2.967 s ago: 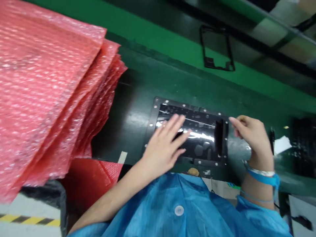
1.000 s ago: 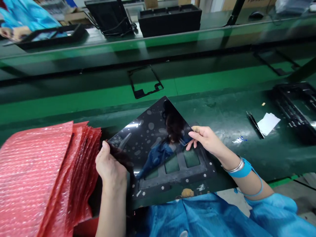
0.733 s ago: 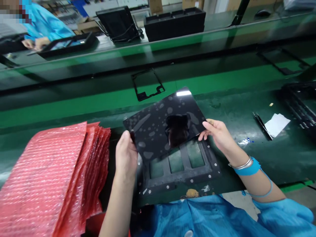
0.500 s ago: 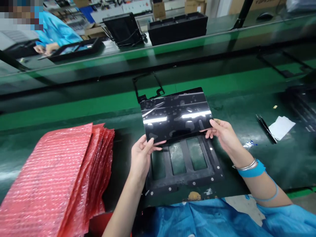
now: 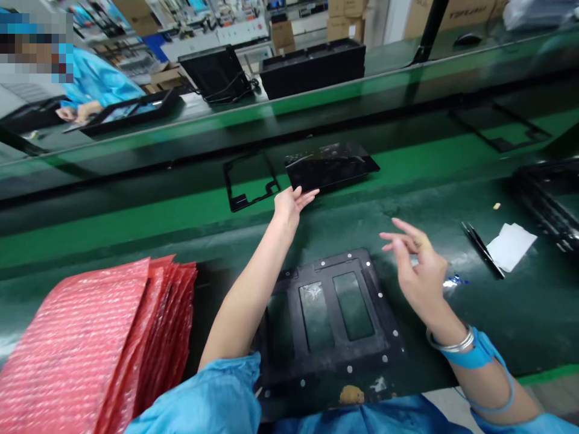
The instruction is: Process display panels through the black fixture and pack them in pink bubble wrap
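Note:
A glossy black panel point(image 5: 332, 167) lies over the green strip at the back of the bench, its near left corner pinched in my left hand point(image 5: 289, 205). My right hand point(image 5: 420, 271) hovers over the bench with its fingers apart and nothing in it. Between my forearms, near the front edge, a black fixture frame point(image 5: 296, 319) with round metal dots and rectangular openings lies flat. Just left of the panel sits a thin black frame point(image 5: 231, 190).
Red bubble bags point(image 5: 85, 337) are stacked at the left. Tweezers point(image 5: 482, 250) lie by white paper point(image 5: 511, 246) at the right, near black frames point(image 5: 547, 202). Another thin frame point(image 5: 504, 144) is at the back right. Across the bench, a person in blue point(image 5: 97, 78) works.
The panel has moved forward, away from the fixture frame, with my left hand. My right hand has let go of it and opened. The view has shifted slightly.

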The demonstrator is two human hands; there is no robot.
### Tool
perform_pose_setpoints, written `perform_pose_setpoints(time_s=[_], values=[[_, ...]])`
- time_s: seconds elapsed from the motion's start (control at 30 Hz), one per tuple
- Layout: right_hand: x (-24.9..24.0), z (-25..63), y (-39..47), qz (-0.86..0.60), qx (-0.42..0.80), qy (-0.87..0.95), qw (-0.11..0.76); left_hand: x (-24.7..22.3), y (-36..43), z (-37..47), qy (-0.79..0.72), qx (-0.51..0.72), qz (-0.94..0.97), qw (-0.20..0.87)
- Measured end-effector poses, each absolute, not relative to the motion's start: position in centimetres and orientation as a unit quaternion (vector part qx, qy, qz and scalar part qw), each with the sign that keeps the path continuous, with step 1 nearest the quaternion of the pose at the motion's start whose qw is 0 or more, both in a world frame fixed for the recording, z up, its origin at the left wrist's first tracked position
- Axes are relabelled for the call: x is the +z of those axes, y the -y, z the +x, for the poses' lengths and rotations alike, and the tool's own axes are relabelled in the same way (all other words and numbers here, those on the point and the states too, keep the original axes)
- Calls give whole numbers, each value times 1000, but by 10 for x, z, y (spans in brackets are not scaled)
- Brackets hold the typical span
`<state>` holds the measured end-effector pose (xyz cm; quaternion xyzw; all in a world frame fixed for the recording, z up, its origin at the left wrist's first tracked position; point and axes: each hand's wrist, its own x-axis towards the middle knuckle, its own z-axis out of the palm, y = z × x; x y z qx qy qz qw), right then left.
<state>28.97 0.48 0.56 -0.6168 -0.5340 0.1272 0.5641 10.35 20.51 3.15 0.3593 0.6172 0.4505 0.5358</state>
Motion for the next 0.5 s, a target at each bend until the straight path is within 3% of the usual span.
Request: perform_pose_setpoints(time_s=[0.1,0.33,0.5], values=[[7,282,-3,-582,56,596,550,28,-245,109,-652,413,429,469],[18,274,0,-543,6,654,526,22,-265,58,-767,316,527,183],[21,273,-2,-545,29,671,502,19,-271,23,-781,259,552,134]])
